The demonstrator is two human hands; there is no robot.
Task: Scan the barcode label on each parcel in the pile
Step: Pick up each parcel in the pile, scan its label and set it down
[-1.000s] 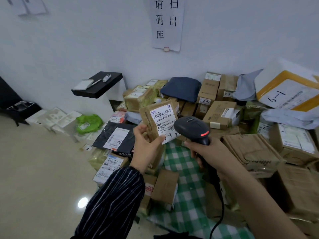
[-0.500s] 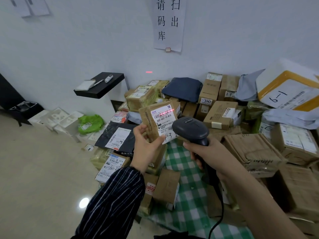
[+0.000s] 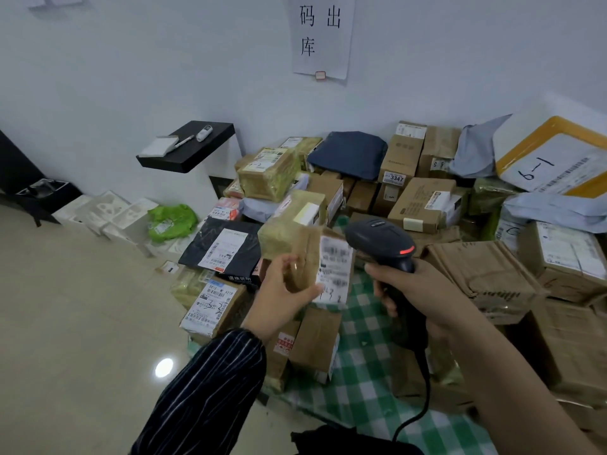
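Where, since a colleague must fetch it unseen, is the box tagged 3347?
Find the paper sign on the white wall; the parcel pile sits on the floor below it. At the pile's back lies a navy bag, and the box stands just right of it. Unlike the other brown boxes, it has a small white tag printed 3347 at its lower edge.

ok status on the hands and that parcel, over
Right hand grips scanner. Left hand grips small brown parcel, label blurred, close beside scanner head. Nothing between them.
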